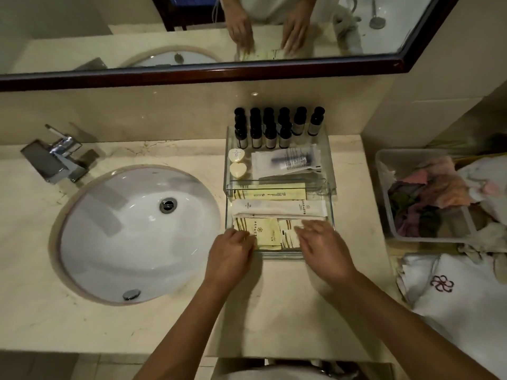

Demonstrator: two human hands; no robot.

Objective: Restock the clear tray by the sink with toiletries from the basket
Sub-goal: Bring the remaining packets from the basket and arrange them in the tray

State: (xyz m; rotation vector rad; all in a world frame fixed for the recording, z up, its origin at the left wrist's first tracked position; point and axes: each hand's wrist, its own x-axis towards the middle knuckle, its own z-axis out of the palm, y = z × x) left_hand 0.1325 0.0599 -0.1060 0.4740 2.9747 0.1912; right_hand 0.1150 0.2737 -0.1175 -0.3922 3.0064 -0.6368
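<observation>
Our left hand (233, 250) bends its fingers down onto the left edge of a pale yellow sachet (267, 233), pressing rather than gripping it. Our right hand (323, 245) lies spread and relaxed, with its fingertips on a striped sachet (288, 235) just beside the first. Both sachets lie in the front row of the clear tray (331, 171), which stands on the counter (274, 311) just right of the sink (137, 231). Behind them in the tray we see long white packets (279, 208), a long yellow packet (270, 192), two heart-shaped soaps (237, 163), a white pouch (288, 161) and rows of dark-capped bottles (270, 133). The basket (384, 187) sits well to the right and holds coloured cloths (428, 196), with a white towel (452, 292) in front of it.
</observation>
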